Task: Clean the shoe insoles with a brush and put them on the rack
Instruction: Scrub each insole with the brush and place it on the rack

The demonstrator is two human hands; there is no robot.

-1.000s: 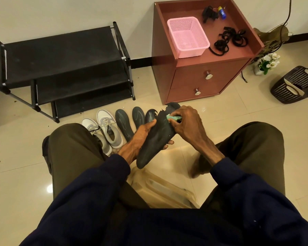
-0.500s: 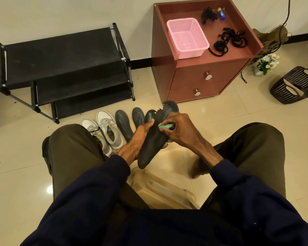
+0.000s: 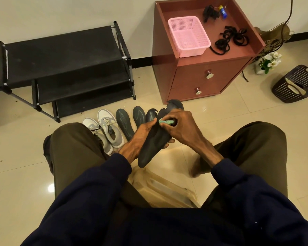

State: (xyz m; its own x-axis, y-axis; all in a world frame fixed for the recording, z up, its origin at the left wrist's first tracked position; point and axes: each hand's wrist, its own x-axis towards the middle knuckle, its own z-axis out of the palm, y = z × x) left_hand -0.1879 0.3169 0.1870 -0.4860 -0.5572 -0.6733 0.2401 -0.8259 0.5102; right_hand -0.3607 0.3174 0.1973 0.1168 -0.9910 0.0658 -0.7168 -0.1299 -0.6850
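— While the person sits with knees apart over the glossy beige tiled floor (image 3: 16, 157), what is the biggest thing in front of them?

— That is the black three-tier shoe rack (image 3: 61, 55), standing against the wall at the left. To its right stands a reddish-brown wooden cabinet (image 3: 194, 82) with two drawers. A pink perforated plastic basket (image 3: 188, 36) and some loose black cords (image 3: 229, 39) lie on its top.

— And on the floor?

— A pair of grey-and-white lace-up sneakers (image 3: 107, 128) lies in front of the rack, by the person's left knee. Just right of them, three dark grey foam insoles (image 3: 124, 123) lie side by side. The rightmost is partly hidden.

— Hidden by what?

— By the long dark grey shoe insole (image 3: 155, 144) that is being cleaned. It hangs in the air between the knees. It is tilted, with its ragged toe end toward the cabinet and its heel end toward the person.

— What are the hands doing?

— The left hand (image 3: 140, 137) grips the insole from the left. Its thumb lies on the upper face and its fingers are curled underneath, their tips showing at the right edge. The right hand (image 3: 183, 126) is closed round a small teal brush (image 3: 165, 122), which is held against the upper half of the insole.
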